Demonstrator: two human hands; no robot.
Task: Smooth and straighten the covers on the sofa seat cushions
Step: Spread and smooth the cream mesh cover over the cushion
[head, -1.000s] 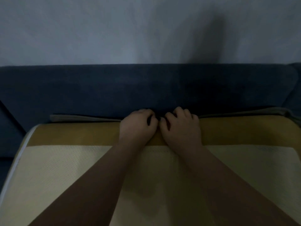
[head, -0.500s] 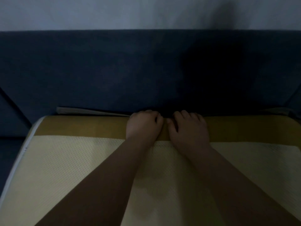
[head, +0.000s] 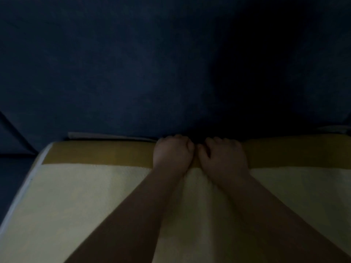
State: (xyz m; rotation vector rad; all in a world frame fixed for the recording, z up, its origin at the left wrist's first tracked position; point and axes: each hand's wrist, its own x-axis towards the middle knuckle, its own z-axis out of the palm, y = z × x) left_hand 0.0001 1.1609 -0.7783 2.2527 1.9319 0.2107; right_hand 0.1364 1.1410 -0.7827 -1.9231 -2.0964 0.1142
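Note:
A cream cover [head: 85, 196] with a mustard band [head: 98, 153] along its back lies on the sofa seat cushion. Both my hands are side by side at the middle of that back edge, where the seat meets the dark blue backrest [head: 114, 73]. My left hand [head: 171, 154] is curled like a fist over the band. The fingers of my right hand [head: 223, 158] bend over the same edge. Both sets of fingertips disappear into the dark gap, gripping the cover's edge. Faint creases run in the cream fabric between my forearms.
A pale strip of fabric [head: 98, 135] sticks out behind the mustard band on the left. White piping [head: 28, 183] marks the cover's left edge, beside the dark blue sofa seat [head: 11, 168]. The light is very dim, and a shadow darkens the backrest on the right.
My head has moved closer and lower, so the wall has left the view and the backrest fills the top. Both hands stay at the cover's back edge.

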